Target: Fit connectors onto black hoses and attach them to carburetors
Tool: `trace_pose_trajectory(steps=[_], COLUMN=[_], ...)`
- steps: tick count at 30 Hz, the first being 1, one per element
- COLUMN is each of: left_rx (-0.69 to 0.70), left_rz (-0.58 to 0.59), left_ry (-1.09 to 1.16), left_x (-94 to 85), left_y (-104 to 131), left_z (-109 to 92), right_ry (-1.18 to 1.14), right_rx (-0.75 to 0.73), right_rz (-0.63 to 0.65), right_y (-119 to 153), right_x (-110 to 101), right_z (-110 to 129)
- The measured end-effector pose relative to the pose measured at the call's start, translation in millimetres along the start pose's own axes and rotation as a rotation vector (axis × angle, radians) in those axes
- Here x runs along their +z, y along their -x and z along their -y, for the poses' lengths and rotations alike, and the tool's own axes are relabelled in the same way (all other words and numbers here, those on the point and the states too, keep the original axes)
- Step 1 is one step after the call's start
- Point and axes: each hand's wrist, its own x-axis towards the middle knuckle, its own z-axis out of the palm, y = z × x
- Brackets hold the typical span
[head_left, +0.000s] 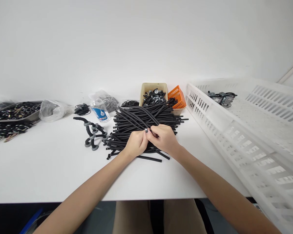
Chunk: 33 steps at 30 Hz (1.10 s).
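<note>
Both my hands meet above a heap of black rubber hoses (127, 122) on the white table. My left hand (136, 143) is closed, thumb side against the other hand; what its fingers hold is hidden. A small shiny silver piece (146, 130) shows at its thumb tip, too small to name. My right hand (164, 138) is a fist, and a curved black hose (150, 115) runs into it from the top of the heap. Left of the heap stands a branching assembly of black hose pieces with grey round fittings (92, 135).
At the back are a beige bin (146, 87) of grey-and-black parts, an orange basket (182, 99) and a clear bottle (100, 112). A plastic bag (53, 110) and a tray (36, 115) of small parts lie left. A large white crate (217, 130) borders the right side.
</note>
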Motion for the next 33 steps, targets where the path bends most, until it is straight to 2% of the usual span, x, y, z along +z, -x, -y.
trace_pose_trajectory(steps=[33], left_rx=[-0.007], left_rz=[0.002], left_ry=[0.026], left_x=[0.3], left_y=[0.2], left_z=[0.0], right_ry=[0.001], right_rx=[0.011], right_rz=[0.0], right_y=[0.6], right_x=[0.2], right_z=[0.1])
